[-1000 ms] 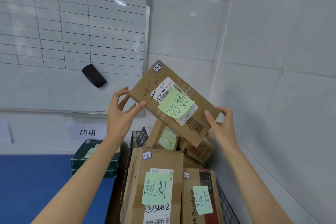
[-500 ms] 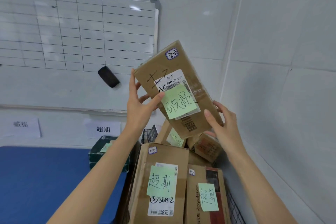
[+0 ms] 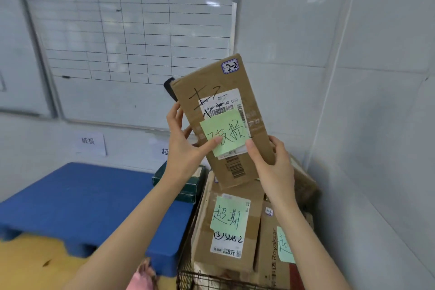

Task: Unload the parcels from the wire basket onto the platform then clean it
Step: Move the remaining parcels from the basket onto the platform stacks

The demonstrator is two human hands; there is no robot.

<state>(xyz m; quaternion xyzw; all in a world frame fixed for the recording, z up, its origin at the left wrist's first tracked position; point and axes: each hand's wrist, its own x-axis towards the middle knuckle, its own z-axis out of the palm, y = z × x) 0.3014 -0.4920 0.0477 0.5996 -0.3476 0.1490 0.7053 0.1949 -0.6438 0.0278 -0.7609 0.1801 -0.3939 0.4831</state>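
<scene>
Seen from the head camera, both hands hold a flat cardboard parcel (image 3: 223,92) upright and slightly tilted above the wire basket (image 3: 200,281). The left hand (image 3: 186,148) pinches its left edge, thumb on the green note (image 3: 226,134). The right hand (image 3: 273,167) grips the lower right edge. More parcels (image 3: 226,226) stand packed in the basket. The blue platform (image 3: 82,200) lies just left of the basket, with a dark green box (image 3: 194,192) at its far right corner.

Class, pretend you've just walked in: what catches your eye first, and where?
The cardboard parcel with a green note, held up at centre by the left hand and right hand. Below it, more noted parcels fill the wire basket; the blue platform lies to its left.
</scene>
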